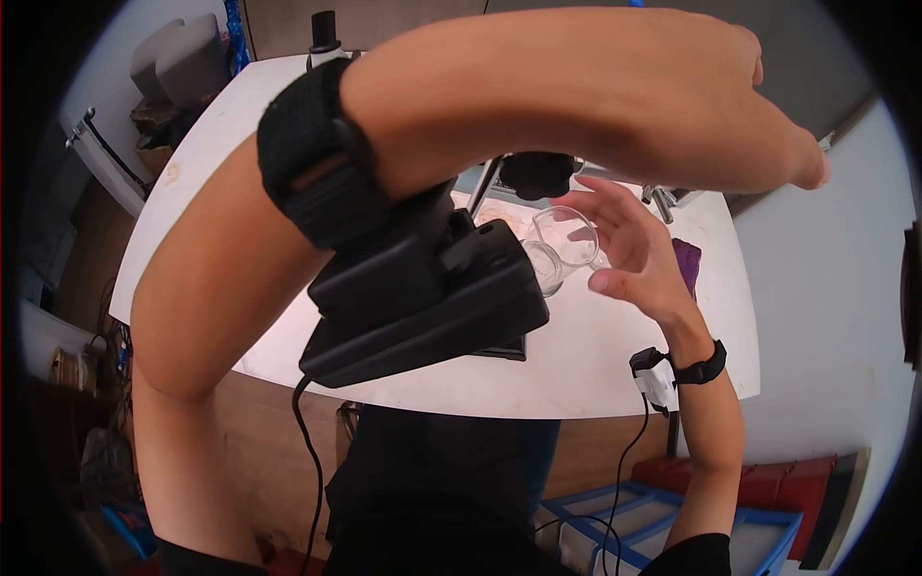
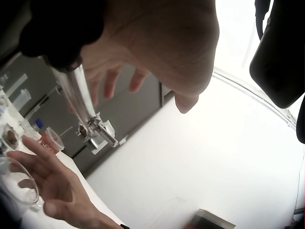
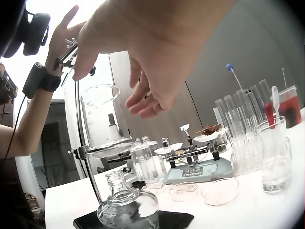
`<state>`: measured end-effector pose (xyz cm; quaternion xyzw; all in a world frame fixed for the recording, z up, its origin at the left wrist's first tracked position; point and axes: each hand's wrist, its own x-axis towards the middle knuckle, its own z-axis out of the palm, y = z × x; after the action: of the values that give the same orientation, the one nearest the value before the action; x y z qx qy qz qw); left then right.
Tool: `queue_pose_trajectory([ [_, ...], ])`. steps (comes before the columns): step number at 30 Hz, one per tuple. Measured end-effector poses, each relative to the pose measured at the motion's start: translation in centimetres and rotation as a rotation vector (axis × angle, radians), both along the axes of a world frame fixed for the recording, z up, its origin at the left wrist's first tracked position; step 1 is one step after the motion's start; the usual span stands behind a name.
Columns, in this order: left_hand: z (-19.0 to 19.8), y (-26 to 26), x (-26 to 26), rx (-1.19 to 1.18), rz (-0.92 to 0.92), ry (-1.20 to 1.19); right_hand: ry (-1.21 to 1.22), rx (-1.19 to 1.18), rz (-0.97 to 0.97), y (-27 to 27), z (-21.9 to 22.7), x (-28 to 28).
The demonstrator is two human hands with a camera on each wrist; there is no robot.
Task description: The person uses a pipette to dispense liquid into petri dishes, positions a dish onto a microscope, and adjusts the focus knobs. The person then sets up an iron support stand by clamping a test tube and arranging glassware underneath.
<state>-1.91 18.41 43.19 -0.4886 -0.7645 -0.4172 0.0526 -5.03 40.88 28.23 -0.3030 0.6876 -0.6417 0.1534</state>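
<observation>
White table [image 1: 615,374], rounded at the corners; on it a balance scale [image 3: 198,164], glass dishes [image 3: 220,191], test tubes [image 3: 238,138], beakers [image 3: 275,157], and a flask [image 3: 127,207] on a dark stand base [image 3: 171,220].

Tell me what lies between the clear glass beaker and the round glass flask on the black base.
The stand's round metal support, bearing the clear glass beaker; below it only air to the round glass flask neck. Right wrist view.
</observation>
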Motion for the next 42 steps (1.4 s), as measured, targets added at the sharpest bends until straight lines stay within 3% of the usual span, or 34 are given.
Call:
queue_pose_trajectory([
  [2,0.8,-0.3,-0.1,-0.004,0.004,0.007,0.026,0.024,0.083,-0.5,0.1,0.0],
  [5,1.9,-0.2,-0.1,-0.012,0.006,0.003,0.117,0.110,0.083,-0.9,0.3,0.2],
  [10,3.4,-0.4,0.0,-0.039,0.001,-0.018,0.101,0.061,0.035,-1.6,0.8,0.3],
  [33,4.0,-0.3,0.9,-0.053,0.013,-0.010,0.093,0.021,-0.044,-2.0,1.3,1.1],
  [42,6.3,0.7,1.9,-0.141,0.141,-0.352,0.238,0.044,-0.076,-2.0,1.6,1.2],
])
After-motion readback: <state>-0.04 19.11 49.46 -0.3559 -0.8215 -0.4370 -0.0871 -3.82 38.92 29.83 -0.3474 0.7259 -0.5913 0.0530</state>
